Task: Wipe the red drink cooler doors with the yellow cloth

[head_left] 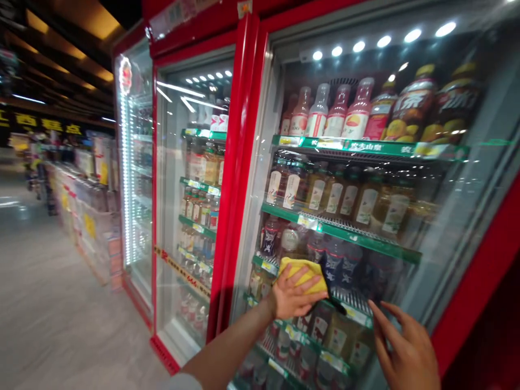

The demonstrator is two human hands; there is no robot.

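Observation:
My left hand point(296, 290) presses a folded yellow cloth point(305, 268) flat against the glass door point(430, 281) of a red-framed drinks cooler. Its fingers lie spread over the cloth, whose upper edge shows above them. At the lower right, my right hand point(404, 341) is raised close to the same door with nothing in it. Its fingers are apart and point up; whether the fingertips touch the glass I cannot tell. Behind the glass, bottled drinks point(335, 262) stand on shelves with green edge strips point(345, 233).
To the left, a second cooler door point(195, 216) and a further lit cooler point(136, 162) continue the row. A red post point(233, 162) divides the two nearer doors. Stacked boxed goods point(89, 216) line the grey floor point(52, 303) farther left.

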